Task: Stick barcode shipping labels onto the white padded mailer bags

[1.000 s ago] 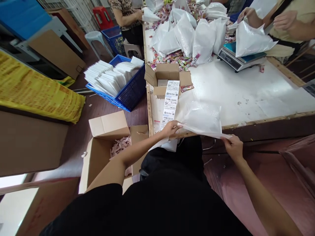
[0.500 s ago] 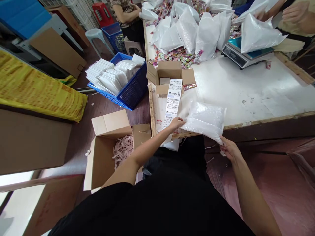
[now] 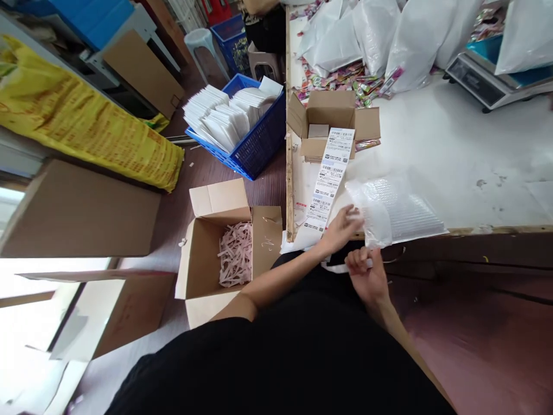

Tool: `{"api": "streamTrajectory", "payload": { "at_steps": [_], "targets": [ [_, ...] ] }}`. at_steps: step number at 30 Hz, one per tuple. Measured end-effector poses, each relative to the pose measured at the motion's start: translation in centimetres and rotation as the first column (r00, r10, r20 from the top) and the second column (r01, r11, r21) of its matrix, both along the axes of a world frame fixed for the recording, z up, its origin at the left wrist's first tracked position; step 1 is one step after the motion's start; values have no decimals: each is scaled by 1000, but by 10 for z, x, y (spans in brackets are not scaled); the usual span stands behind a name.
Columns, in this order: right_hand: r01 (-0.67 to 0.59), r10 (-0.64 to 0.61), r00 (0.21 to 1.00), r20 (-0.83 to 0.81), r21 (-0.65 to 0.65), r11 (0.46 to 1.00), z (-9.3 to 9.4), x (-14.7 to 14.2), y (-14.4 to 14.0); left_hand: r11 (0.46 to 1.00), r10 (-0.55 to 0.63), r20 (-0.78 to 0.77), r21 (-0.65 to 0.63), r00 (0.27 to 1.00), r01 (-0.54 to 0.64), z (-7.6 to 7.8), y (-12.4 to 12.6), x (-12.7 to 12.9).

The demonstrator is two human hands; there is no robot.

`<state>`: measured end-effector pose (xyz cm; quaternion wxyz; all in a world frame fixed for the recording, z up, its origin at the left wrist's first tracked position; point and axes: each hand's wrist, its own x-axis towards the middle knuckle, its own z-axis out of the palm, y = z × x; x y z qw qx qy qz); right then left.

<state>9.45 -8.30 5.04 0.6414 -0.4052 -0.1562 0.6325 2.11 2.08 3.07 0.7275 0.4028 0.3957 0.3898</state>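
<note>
A white bubble-mailer bag (image 3: 395, 210) lies at the near edge of the white table (image 3: 453, 150). My left hand (image 3: 343, 227) presses on its left end. Just below the table edge, my right hand (image 3: 367, 276) pinches a thin white strip (image 3: 334, 268) at the bag's flap. A long strip of barcode labels (image 3: 329, 178) runs from a small open cardboard box (image 3: 332, 118) down over the table edge, just left of my left hand.
On the floor to the left stands an open carton (image 3: 224, 248) with pink paper shreds. A blue basket (image 3: 254, 135) holds white envelopes. Filled white bags (image 3: 397, 34), loose candy and a scale (image 3: 488, 75) sit at the table's far side. Yellow sack (image 3: 86, 127) at left.
The view has swung to the right. My right hand moved left from the bag's right corner to under my left hand and now pinches a strip. The bag lies flatter on the table.
</note>
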Motion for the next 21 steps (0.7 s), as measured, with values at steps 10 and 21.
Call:
{"api": "streamTrajectory", "payload": {
  "at_steps": [10, 21],
  "targets": [
    [82, 14, 347, 938, -45, 996, -57, -27, 133, 980, 181, -910, 134, 373, -150, -35, -27, -230],
    [-72, -232, 462, 856, 298, 952, -43, -22, 122, 878, 459, -764, 312, 453, -364, -41, -4, -246]
  ]
}}
